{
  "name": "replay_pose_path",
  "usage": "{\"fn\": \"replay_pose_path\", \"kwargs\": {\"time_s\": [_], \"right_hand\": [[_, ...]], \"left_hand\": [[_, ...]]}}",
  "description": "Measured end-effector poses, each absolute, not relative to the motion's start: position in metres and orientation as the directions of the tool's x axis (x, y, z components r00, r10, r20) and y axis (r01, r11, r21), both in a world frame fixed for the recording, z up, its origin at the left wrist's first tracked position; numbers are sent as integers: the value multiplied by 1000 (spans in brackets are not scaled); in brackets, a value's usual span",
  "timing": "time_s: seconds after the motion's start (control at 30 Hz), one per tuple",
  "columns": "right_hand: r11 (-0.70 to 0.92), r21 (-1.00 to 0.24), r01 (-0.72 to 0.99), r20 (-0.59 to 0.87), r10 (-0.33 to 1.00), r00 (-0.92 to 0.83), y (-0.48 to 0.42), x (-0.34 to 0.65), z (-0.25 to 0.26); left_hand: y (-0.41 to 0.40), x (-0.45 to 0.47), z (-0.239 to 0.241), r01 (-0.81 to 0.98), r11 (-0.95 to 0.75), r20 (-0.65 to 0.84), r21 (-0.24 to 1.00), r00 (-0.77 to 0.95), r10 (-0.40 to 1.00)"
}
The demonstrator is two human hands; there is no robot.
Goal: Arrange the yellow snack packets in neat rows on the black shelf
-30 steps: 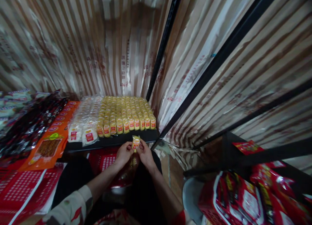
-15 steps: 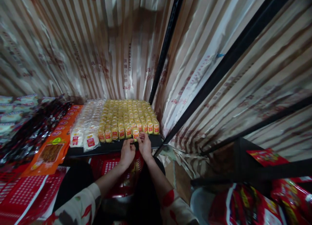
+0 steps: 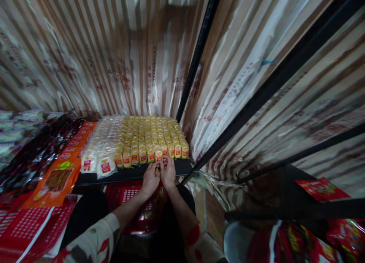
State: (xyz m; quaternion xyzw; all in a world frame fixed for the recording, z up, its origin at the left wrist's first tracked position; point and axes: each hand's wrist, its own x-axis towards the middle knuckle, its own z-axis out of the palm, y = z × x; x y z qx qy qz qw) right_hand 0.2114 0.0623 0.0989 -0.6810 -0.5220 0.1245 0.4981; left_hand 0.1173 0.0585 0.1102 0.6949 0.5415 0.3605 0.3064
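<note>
Small clear-wrapped yellow snack packets (image 3: 151, 132) with red labels stand in close rows on a dark shelf (image 3: 125, 174). At the front edge, one yellow packet (image 3: 159, 154) is lined up with the front row. My left hand (image 3: 151, 178) has its fingers bent, their tips against the lower front of that packet. Beside it, my right hand (image 3: 168, 172) is closed at the packet's right lower corner, thumb and fingers together. The fingertips partly cover the packet's base. White wrapped packets (image 3: 105, 165) fill rows left of the yellow ones.
An orange snack bag (image 3: 58, 177) and dark shiny packets (image 3: 37, 152) lie to the left. Red plastic baskets (image 3: 31, 227) are below the shelf. Black metal posts (image 3: 196, 61) rise at the right. Red packages (image 3: 322, 189) lie at lower right. A striped sheet (image 3: 128, 54) hangs behind.
Both hands have moved slightly, with the yellow packet between them now back against the front row rather than jutting forward. The view has shifted a little.
</note>
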Motion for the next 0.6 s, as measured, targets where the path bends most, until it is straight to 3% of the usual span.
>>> {"fn": "replay_pose_path", "kwargs": {"time_s": [0.3,0.4,0.5,0.6], "right_hand": [[89,-837,539,369,819,439,48,204,100],[56,-884,464,283,855,435,20,193,89],[-31,-902,432,138,925,354,-2,184,65],[-198,-869,453,-47,945,323,-3,177,36]], "left_hand": [[49,111,107,504,-226,200,834,105,974],[26,99,96,518,-246,194,819,154,969],[6,83,73,527,-169,67,833,206,976],[0,71,44,546,60,-204,836,207,957]]}}
